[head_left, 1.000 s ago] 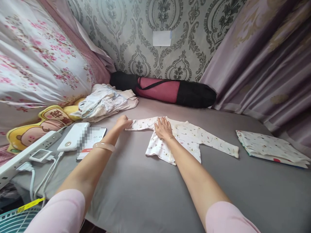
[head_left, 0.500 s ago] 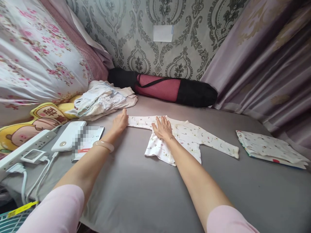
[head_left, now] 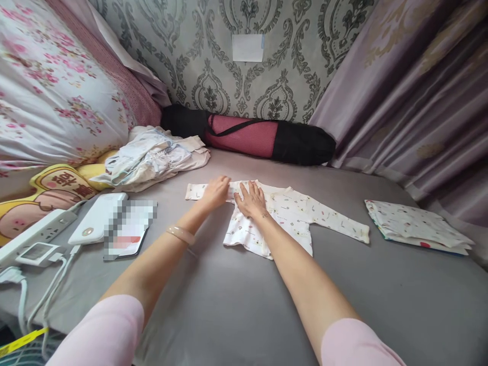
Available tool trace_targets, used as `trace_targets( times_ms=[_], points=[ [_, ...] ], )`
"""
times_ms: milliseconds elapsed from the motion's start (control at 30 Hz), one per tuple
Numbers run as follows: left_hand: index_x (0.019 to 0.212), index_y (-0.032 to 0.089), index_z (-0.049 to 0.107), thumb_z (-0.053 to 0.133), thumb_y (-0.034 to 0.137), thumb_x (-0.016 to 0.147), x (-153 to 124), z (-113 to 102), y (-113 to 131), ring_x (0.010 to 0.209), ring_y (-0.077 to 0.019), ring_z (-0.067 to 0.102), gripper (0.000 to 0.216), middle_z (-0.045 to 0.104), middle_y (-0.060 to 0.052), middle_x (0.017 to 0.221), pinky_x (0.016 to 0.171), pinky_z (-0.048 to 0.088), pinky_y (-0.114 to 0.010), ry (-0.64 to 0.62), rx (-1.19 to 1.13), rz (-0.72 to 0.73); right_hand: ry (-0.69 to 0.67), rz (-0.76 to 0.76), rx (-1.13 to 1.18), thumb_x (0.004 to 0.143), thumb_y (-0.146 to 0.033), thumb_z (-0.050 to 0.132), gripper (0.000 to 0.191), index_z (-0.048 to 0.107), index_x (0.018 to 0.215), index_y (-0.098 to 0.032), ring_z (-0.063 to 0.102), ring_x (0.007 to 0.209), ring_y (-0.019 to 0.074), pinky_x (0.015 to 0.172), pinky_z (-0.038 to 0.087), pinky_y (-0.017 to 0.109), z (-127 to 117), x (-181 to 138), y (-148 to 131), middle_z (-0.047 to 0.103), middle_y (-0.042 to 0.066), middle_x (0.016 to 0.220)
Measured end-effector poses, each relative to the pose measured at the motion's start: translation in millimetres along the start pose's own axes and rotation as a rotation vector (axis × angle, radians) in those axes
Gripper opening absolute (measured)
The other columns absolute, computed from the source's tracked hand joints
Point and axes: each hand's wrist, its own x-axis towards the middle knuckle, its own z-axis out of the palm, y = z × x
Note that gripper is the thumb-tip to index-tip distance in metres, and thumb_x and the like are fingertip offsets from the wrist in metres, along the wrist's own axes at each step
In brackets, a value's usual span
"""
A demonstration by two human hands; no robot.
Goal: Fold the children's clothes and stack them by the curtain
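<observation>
While resting the right hand [head_left: 251, 201] flat and splayed on the shirt [head_left: 288, 216], laid out on the grey sheet [head_left: 236, 310], hold the left hand [head_left: 218, 192] curled over its sleeve [head_left: 195, 191]; cannot tell whether pinching it. From the head view, see red characters [head_left: 68, 182] on the yellow cushion [head_left: 43, 201], too skewed to read, marks on the yellow tag [head_left: 23, 343], too small, and, near the power bank [head_left: 99, 218], the phone [head_left: 132, 231], partly pixelated.

White shirt [head_left: 290, 216] with tiny prints, plain grey sheet [head_left: 229, 310]

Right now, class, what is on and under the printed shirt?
The right hand rests spread on the shirt; the left hand is over one sleeve. Grey sheet shows around the shirt; anything directly beneath is hidden.
</observation>
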Motion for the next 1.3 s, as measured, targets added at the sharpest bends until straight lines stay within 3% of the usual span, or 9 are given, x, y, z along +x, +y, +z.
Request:
trace_targets(
  times_ms=[67, 167, 400, 533, 700, 833, 933, 1133, 1300],
  points=[
    [0.131, 0.012, 0.049, 0.037, 0.013, 0.089, 4.5, 16.1, 13.3, 0.126, -0.0260, 0.049, 0.044, 0.055, -0.019, 0.133, 0.106, 0.037, -0.043, -0.011, -0.104, 0.114, -0.003, -0.001, 0.000, 0.098, -0.051, 0.021, 0.062, 0.028, 0.152, -0.023, 0.007, 0.148, 0.0243, 0.117, 0.004, 0.042, -0.2, 0.3, 0.0, 0.018, 0.009, 0.161],
    [0.137, 0.012, 0.045, 0.031, 0.021, 0.096, 4.0, 31.6, 12.1, 0.133, -0.0246, 0.044, 0.045, 0.050, -0.018, 0.140, 0.110, 0.033, -0.045, -0.059, -0.138, 0.071, 0.003, -0.003, -0.008, 0.098, -0.047, 0.022, 0.059, 0.028, 0.153, -0.023, 0.008, 0.148, 0.0242, 0.118, 0.004, 0.042, 0.0, 0.6, 0.1, 0.018, 0.009, 0.161],
    [0.147, 0.014, 0.035, 0.024, 0.043, 0.099, -20.3, 13.1, -52.1, 0.145, -0.0292, 0.023, 0.057, 0.029, -0.016, 0.156, 0.116, 0.019, -0.049, -0.245, 0.031, -0.105, 0.012, -0.017, -0.001, 0.099, -0.049, 0.021, 0.061, 0.026, 0.153, -0.021, 0.007, 0.148, 0.0259, 0.118, 0.003, 0.043, 1.3, -2.7, 0.5, 0.017, 0.008, 0.161],
    [0.140, 0.007, 0.041, 0.028, 0.038, 0.097, -34.4, 0.2, -64.1, 0.143, -0.0304, 0.026, 0.055, 0.034, -0.022, 0.152, 0.115, 0.020, -0.048, -0.105, 0.090, -0.135, 0.000, -0.015, 0.024, 0.099, -0.049, 0.022, 0.061, 0.027, 0.152, -0.020, 0.005, 0.149, 0.0250, 0.118, 0.002, 0.043, 0.0, -1.4, 0.4, 0.016, 0.008, 0.161],
    [0.129, 0.011, 0.048, 0.038, 0.040, 0.093, -60.9, -19.0, -23.7, 0.122, -0.0299, 0.050, 0.047, 0.055, -0.020, 0.130, 0.103, 0.038, -0.043, 0.051, -0.059, -0.105, -0.080, -0.062, 0.268, 0.099, -0.051, 0.024, 0.063, 0.026, 0.153, -0.018, 0.008, 0.149, 0.0217, 0.119, 0.009, 0.039, -22.2, -5.6, 11.9, 0.017, 0.008, 0.161],
    [0.119, 0.021, 0.053, 0.045, 0.057, 0.088, -101.8, -38.4, 18.5, 0.078, -0.0199, 0.061, 0.048, 0.067, -0.005, 0.089, 0.076, 0.048, -0.031, -0.180, -0.393, -0.131, 0.099, -0.094, 0.483, 0.098, -0.042, 0.034, 0.053, 0.039, 0.145, -0.017, 0.038, 0.137, 0.0182, 0.110, 0.033, 0.032, -55.1, -52.8, 48.4, 0.042, 0.008, 0.150],
    [0.118, 0.024, 0.052, 0.056, 0.065, 0.078, -135.7, -41.7, 36.3, 0.072, -0.0181, 0.059, 0.058, 0.066, -0.002, 0.086, 0.071, 0.047, -0.029, -0.304, -0.475, -0.121, 0.173, -0.018, 0.535, 0.091, -0.038, 0.046, 0.038, 0.058, 0.122, -0.018, 0.060, 0.113, 0.0210, 0.096, 0.046, 0.034, -74.8, -115.1, 88.7, 0.066, 0.009, 0.122],
    [0.118, 0.025, 0.051, 0.057, 0.063, 0.078, -161.3, -17.5, 43.2, 0.085, -0.0219, 0.059, 0.056, 0.063, -0.005, 0.100, 0.075, 0.048, -0.032, -0.178, -0.296, -0.056, 0.127, 0.183, 0.414, 0.080, -0.039, 0.060, 0.025, 0.057, 0.099, -0.023, 0.062, 0.074, 0.0148, 0.071, 0.048, 0.028, -82.3, -225.6, 136.2, 0.068, 0.002, 0.094],
    [0.114, 0.024, 0.051, 0.045, 0.049, 0.090, -161.4, -15.5, 54.2, 0.088, -0.0229, 0.059, 0.035, 0.062, -0.005, 0.096, 0.073, 0.046, -0.032, -0.118, -0.188, 0.011, 0.006, 0.145, 0.261, 0.080, -0.037, 0.063, 0.025, 0.052, 0.099, -0.025, 0.059, 0.077, 0.0141, 0.067, 0.043, 0.026, -69.1, -252.4, 134.0, 0.064, 0.000, 0.095]
  ],
)
